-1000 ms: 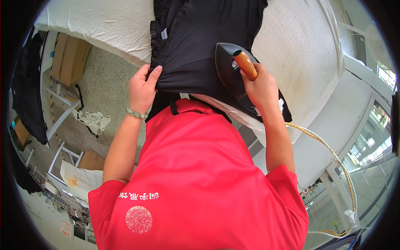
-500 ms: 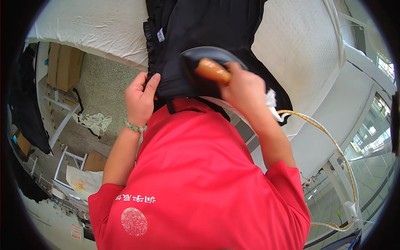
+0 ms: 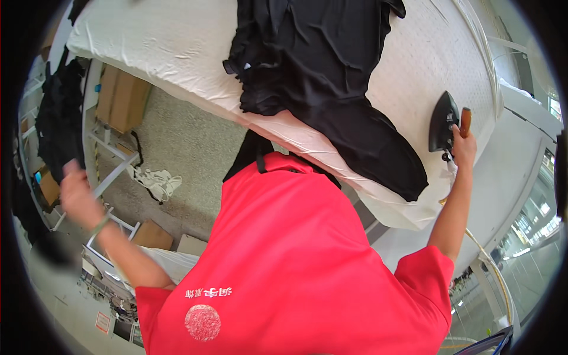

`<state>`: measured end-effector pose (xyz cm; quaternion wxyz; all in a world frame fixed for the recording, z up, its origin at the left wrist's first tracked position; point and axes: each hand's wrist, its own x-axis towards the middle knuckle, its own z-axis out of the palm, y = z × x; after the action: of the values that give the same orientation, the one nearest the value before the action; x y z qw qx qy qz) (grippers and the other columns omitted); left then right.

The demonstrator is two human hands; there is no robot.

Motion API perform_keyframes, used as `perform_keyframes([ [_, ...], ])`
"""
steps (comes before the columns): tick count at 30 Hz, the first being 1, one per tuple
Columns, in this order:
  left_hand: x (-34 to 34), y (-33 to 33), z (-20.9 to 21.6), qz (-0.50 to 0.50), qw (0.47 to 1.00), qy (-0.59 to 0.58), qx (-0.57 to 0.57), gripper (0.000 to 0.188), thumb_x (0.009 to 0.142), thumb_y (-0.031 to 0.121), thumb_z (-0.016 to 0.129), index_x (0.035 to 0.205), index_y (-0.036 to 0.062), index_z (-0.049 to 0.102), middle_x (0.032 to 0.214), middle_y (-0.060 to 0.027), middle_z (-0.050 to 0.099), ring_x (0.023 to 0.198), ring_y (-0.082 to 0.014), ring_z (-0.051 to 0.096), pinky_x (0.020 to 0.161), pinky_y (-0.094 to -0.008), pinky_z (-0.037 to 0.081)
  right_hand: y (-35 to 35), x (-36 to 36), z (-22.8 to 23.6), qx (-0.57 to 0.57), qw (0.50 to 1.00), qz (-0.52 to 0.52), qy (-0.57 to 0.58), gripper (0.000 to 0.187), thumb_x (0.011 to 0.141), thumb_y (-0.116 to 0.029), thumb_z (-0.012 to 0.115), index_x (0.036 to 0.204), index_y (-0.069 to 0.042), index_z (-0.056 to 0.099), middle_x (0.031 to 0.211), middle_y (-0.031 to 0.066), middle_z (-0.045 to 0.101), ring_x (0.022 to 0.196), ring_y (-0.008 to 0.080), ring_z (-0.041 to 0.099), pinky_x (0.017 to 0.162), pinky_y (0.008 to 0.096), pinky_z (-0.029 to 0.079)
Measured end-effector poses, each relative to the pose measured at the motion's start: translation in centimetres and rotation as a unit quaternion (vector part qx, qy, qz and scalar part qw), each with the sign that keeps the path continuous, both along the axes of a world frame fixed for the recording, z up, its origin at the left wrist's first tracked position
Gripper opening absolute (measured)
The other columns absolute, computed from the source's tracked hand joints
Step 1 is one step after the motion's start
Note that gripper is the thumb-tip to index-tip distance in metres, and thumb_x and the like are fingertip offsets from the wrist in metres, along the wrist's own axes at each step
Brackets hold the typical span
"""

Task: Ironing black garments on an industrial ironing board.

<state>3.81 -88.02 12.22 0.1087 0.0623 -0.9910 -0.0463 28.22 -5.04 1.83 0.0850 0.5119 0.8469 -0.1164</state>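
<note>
A black garment (image 3: 319,65) lies creased on a white padded board, one part of it stretching to the right along the front edge. On the board's right side stands a clothes iron (image 3: 442,123) with a brown handle, its body turned partly on edge. My right hand (image 3: 465,148) grips the iron around its handle. My left hand (image 3: 81,198) is far out at the left, beside dark hanging clothing (image 3: 59,118). Motion smears its fingers, so what it touches is unclear.
The white padded board (image 3: 160,35) spans the far side. Below its left edge are cardboard boxes (image 3: 124,97), a metal frame and white cloth (image 3: 158,182) on the floor. A yellowish hose (image 3: 494,269) hangs at the right, near a pale panel.
My right hand has carried the iron off the garment to the board's right side. My left hand has let go of the garment's edge and swung out left.
</note>
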Motion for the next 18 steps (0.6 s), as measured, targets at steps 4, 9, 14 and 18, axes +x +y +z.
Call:
perform_keyframes([
  [4, 4.7, 11.5, -13.2, -0.120, 0.923, -0.140, 0.337, 0.023, 0.094, 0.025, 0.075, 0.103, 0.0040, 0.075, 0.089, -0.0009, 0.070, 0.083, -0.0099, 0.064, 0.077, -0.0258, 0.052, 5.3, 3.8, -2.2, -0.070, 0.997, -0.041, 0.018, 0.047, 0.091, -0.044, 0.071, 0.100, 0.002, 0.070, 0.076, 0.0163, 0.068, 0.070, 0.0279, 0.066, 0.071, 0.0445, 0.051],
  [9, 3.2, 25.9, -15.4, -0.090, 0.899, -0.307, 0.299, 0.057, 0.082, 0.043, 0.081, 0.116, -0.0011, 0.068, 0.096, -0.0152, 0.070, 0.091, -0.0273, 0.069, 0.080, -0.0376, 0.054, 7.1, 7.1, -3.7, 0.017, 1.000, 0.017, 0.003, 0.053, 0.091, -0.052, 0.067, 0.096, 0.000, 0.071, 0.084, 0.0200, 0.071, 0.080, 0.0382, 0.069, 0.075, 0.0472, 0.051],
  [14, -0.6, 29.4, -15.6, -0.154, 0.900, -0.332, 0.238, 0.050, 0.076, 0.040, 0.081, 0.107, 0.0020, 0.071, 0.097, -0.0160, 0.071, 0.095, -0.0329, 0.069, 0.083, -0.0432, 0.054, 7.0, 7.7, -4.0, 0.035, 0.998, 0.020, 0.047, 0.046, 0.090, -0.044, 0.070, 0.098, 0.001, 0.070, 0.083, 0.0241, 0.070, 0.088, 0.0438, 0.068, 0.078, 0.0496, 0.050],
  [18, 0.0, 33.6, -14.4, -0.270, 0.886, -0.176, 0.332, 0.036, 0.076, 0.031, 0.075, 0.098, 0.0038, 0.071, 0.098, -0.0183, 0.069, 0.096, -0.0339, 0.068, 0.083, -0.0460, 0.053, 5.9, 5.5, -2.2, 0.056, 0.997, 0.045, 0.022, 0.049, 0.089, -0.043, 0.072, 0.113, 0.000, 0.066, 0.104, 0.0234, 0.070, 0.097, 0.0411, 0.068, 0.085, 0.0483, 0.051],
])
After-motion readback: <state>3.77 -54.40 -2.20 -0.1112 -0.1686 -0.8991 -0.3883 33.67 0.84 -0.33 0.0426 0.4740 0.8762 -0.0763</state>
